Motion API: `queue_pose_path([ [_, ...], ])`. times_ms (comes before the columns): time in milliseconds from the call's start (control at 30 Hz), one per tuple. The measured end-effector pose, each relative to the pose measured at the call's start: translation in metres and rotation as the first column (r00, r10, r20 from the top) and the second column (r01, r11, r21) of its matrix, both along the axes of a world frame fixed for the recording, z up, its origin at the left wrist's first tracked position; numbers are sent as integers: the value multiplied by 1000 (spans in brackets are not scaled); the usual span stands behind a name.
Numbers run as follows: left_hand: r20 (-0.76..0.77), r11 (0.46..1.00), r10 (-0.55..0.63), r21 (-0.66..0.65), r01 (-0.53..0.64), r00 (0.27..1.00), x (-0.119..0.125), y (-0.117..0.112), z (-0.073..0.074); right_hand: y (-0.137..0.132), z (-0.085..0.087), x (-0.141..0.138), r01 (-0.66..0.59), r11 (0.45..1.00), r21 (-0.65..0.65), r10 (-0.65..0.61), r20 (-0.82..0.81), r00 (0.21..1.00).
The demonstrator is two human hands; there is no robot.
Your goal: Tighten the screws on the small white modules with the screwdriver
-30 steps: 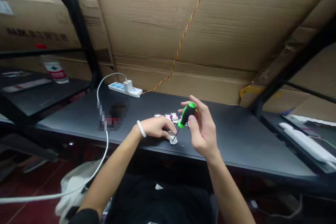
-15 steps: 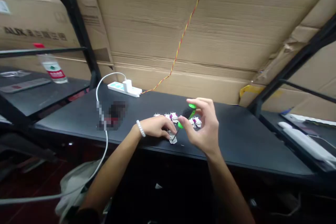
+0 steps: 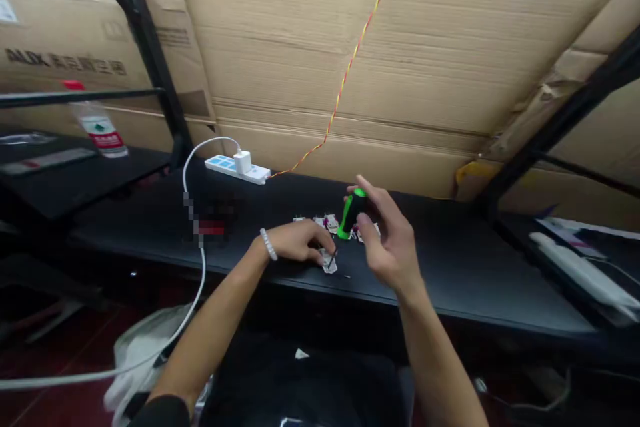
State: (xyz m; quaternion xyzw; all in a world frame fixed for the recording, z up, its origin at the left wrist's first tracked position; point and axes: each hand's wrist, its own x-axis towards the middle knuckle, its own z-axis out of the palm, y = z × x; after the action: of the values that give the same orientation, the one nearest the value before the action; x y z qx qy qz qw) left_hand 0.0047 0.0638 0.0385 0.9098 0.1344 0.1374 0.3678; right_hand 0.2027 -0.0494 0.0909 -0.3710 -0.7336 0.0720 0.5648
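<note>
My right hand point(image 3: 389, 240) grips the black and green handle of a screwdriver point(image 3: 353, 212) between thumb and fingers, with the index finger raised over the top. Its thin shaft slants down and left to a small white plastic part point(image 3: 329, 265) near the table's front edge. The fingers of my left hand point(image 3: 303, 240) are closed on that part and press it to the table. A bead bracelet point(image 3: 269, 245) circles the left wrist. Just behind my hands lie several similar white and purple parts point(image 3: 331, 223), some hidden by the right hand. Where exactly the screwdriver tip touches is unclear.
A white power strip point(image 3: 237, 169) with a plugged-in adapter stands at the back of the black table point(image 3: 465, 267). From it a white cable point(image 3: 203, 280) hangs over the front edge. Dark shelf posts point(image 3: 150, 47) rise at both sides, and cardboard closes the back.
The screwdriver handle has tipped more upright. My right hand's fingers have shifted around it, the index finger now lifted. My left hand and the white part have stayed put.
</note>
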Motion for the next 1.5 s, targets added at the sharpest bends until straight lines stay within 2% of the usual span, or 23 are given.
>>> queue_pose_path([
  [67,-3,1000,0,5,0,1000,0,-1,1,0,-1,-1,-14,1000,-2,14,-7,1000],
  [200,-2,1000,0,16,0,1000,-1,-1,1,0,-2,-5,160,984,83,-157,-36,987],
  [267,2,1000,-5,3,5,1000,-1,-1,1,0,-3,-5,115,992,51,-113,-41,993],
  [367,7,1000,-12,-23,12,1000,0,0,0,0,-4,-4,-37,999,-20,36,-60,998],
  [400,7,1000,-9,-25,9,1000,0,0,0,0,-4,-4,-36,999,-14,35,-66,997],
  [533,1,1000,-7,-14,7,1000,-1,0,1,0,-2,-5,167,982,92,-163,-53,985],
  [567,-1,1000,-11,-8,11,1000,-1,0,1,0,-2,-4,175,980,92,-172,-46,984],
  [667,0,1000,-12,-10,12,1000,-1,0,1,-1,-1,-3,55,998,32,-54,-27,998],
  [733,-1,1000,-5,-14,5,1000,-1,0,2,-2,-1,-3,22,999,26,-22,-31,999],
  [867,8,1000,-17,-16,17,1000,0,-1,2,-2,-1,-4,174,980,100,-171,-38,985],
  [900,10,1000,-19,-15,19,1000,0,-1,3,-1,-2,-4,176,979,103,-173,-34,984],
  [1067,11,1000,-2,-13,2,1000,-1,-3,4,-2,-3,-5,-59,997,49,59,-10,998],
  [1133,9,1000,-3,2,3,1000,-1,-3,5,-3,-4,-7,-38,995,96,37,5,999],
  [1233,6,1000,-10,24,10,1000,-1,-4,6,-3,-6,-10,91,977,191,-87,-27,996],
  [1300,2,1000,-11,29,11,1000,-1,-3,6,-2,-7,-11,73,983,166,-65,-53,997],
  [1400,0,1000,-14,23,14,1000,0,-3,5,-2,-8,-10,-64,996,54,67,-61,996],
  [1433,4,1000,-13,22,13,1000,-1,-3,5,-2,-8,-10,-68,997,43,71,-63,996],
  [1500,15,1000,-11,24,11,1000,-1,-3,5,-2,-7,-9,14,997,77,-10,-51,999],
])
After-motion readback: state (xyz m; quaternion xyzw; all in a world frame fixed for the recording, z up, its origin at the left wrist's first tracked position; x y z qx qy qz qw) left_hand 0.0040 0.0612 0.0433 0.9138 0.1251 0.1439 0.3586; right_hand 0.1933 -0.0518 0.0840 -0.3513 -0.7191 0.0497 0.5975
